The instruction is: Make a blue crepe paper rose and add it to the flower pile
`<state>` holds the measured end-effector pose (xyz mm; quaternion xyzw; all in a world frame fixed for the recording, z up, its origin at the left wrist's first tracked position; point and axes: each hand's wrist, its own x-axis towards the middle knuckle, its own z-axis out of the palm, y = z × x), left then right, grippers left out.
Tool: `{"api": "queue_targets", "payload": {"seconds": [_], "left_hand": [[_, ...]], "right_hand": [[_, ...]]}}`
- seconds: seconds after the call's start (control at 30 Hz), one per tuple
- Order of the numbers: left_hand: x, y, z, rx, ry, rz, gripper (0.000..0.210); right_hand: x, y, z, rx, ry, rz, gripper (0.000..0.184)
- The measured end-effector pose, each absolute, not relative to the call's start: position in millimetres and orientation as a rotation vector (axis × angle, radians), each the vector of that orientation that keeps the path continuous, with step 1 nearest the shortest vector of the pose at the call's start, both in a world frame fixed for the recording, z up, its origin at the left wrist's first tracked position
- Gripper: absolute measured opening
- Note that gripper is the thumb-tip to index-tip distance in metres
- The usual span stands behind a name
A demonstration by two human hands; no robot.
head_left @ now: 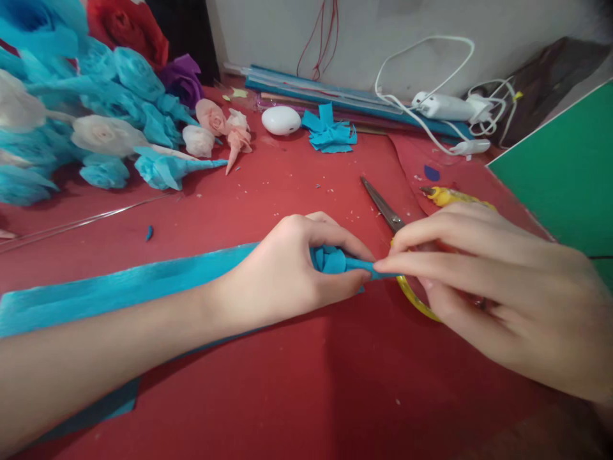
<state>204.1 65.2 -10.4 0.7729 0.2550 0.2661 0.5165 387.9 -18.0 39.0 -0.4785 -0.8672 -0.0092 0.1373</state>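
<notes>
Head view: one rolled blue crepe-paper flower (330,260) is held over the red tabletop (230,396). The left hand (292,268) clasps its head; the right hand (507,275) pinches its narrow stem (359,265). The right hand partly obscures one pair of yellow-handled metal scissors (383,203) and one pointed yellow tube (453,195). One long blue paper strip (119,275) runs beneath the left forearm (119,345). Beyond: one white egg-shaped object (281,120), one red paper flower (127,29), one purple paper flower (184,80).

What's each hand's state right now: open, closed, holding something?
Left hand: closed around the blue rolled paper.
Right hand: closed, pinching that paper's narrow tail.
</notes>
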Motion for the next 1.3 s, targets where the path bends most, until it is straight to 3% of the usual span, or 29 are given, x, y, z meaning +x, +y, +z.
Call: {"api": "queue_targets", "payload": {"seconds": [0.2,0.6,0.77,0.97,1.13,1.3], "left_hand": [[204,65,-7,1.898,0.638,0.605,0.012],[205,64,-8,1.981,0.648,0.696,0.013],[199,60,6,1.951,0.745,0.968,0.044],[194,65,37,1.642,0.82,1.22,0.021],[201,67,62,1.555,0.723,0.932,0.017],[199,56,86,1.612,0.522,0.782,0.016]], "right_hand": [[393,-17,38,-1.689,-2.305,0.177,0.016],[398,-18,29,-1.863,-2.081,0.876,0.02],[397,-9,28,-1.695,-1.822,1.047,0.021],[391,-3,48,-1.48,-1.536,1.022,0.024],[380,-11,68,-1.28,-1.364,1.118,0.023],[365,-22,86,-0.997,-1.214,1.489,0.013]]}}
